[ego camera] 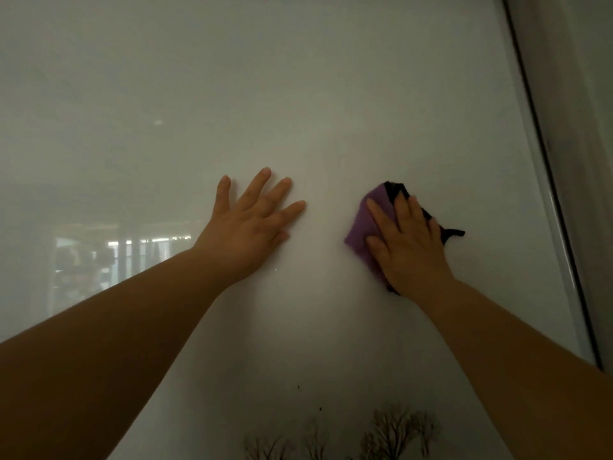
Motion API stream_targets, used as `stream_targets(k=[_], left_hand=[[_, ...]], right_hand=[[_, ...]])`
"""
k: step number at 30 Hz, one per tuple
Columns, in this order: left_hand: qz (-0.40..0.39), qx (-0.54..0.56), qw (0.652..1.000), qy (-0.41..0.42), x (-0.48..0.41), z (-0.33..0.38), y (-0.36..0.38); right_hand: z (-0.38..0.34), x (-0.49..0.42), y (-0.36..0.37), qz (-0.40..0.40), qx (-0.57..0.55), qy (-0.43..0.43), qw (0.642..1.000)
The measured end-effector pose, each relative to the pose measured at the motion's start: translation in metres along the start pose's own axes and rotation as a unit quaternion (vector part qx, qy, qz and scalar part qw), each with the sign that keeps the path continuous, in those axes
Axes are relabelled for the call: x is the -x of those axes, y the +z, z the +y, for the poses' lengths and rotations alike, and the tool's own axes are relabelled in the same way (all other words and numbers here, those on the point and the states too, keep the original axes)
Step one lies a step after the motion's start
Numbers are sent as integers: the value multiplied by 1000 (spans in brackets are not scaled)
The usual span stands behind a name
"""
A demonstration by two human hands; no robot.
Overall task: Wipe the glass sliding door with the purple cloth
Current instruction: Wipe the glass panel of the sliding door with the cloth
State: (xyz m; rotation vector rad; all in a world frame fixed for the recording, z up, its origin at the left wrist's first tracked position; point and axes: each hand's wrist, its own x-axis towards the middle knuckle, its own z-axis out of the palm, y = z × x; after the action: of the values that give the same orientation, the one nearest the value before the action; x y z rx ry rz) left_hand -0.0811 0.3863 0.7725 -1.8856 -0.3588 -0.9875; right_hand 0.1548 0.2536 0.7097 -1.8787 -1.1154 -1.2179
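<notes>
the purple cloth (366,224) is pinned flat against the glass sliding door (298,94) under my right hand (409,242), a bit right of centre in the head view. it's bunched, with a dark edge or backing poking out above the fingers and off to the right. my palm is spread over it rather than gripping it, which i'd guess is so the pressure goes straight into the glass and more fabric stays in contact.

my left hand (252,222) is bare, fingers splayed, pressed flat on the pane just beside the cloth with a gap between the two hands. looks like a brace to steady myself, and maybe to keep the panel from sliding, though that's only my read.

around that: the glass is frosted or hazy, with a faint reflection of a lit room (116,257) low on the left. the door frame (547,161) runs down the right side, so strokes that way will hit it soon. near the bottom there's a tree pattern (394,429) plus a couple of dark specks (298,387) that probably want a pass. nothing else is blocking the pane.
</notes>
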Motion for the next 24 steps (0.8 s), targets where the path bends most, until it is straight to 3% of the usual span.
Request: stream_targets(k=[3, 8, 11, 16, 20, 24], left_hand=[[3, -7, 1000, 0, -5, 1, 0], [-8, -26, 1000, 6, -8, -2, 1], [-18, -30, 999, -5, -9, 1, 0], [-26, -33, 999, -10, -10, 0, -6], [-32, -36, 999, -12, -10, 2, -10], [-31, -53, 998, -16, -12, 6, -14]], right_hand=[[-24, 3, 7, 32, -12, 20, 999], [-12, 46, 26, 32, -7, -108, 994], [16, 54, 25, 27, 11, -141, 990], [53, 29, 17, 41, -23, -13, 999], [38, -13, -3, 39, -42, 91, 994], [-15, -20, -1, 48, -35, 51, 997]])
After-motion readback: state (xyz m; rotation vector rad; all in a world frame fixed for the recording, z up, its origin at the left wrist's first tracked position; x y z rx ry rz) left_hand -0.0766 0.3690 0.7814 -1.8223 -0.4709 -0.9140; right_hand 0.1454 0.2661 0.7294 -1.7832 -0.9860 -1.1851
